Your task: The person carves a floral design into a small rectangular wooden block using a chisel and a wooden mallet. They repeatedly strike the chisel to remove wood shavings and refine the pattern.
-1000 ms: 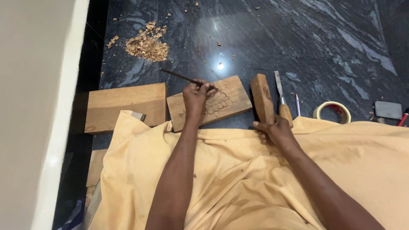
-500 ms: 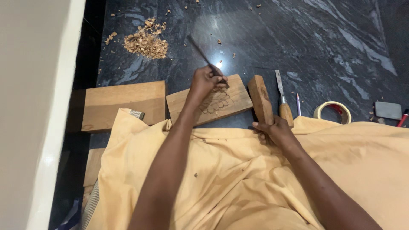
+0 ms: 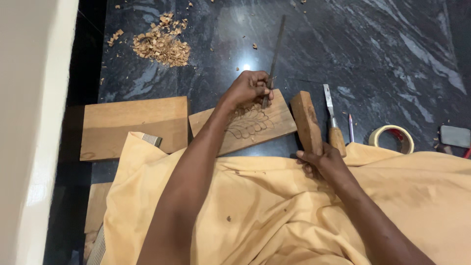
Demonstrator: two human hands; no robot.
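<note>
Carved wooden board, lying on the dark stone floor under the left hand, whose fingers pinch a thin metal chisel tip-down on the leaf pattern. The right hand is clenched around a wooden mallet block; just beyond its fingers lie a wooden-handled chisel, a pencil and a tape roll.

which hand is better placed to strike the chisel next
Right. The right hand already grips the wooden mallet beside the carved board; the left hand is busy holding the chisel on it.
</note>
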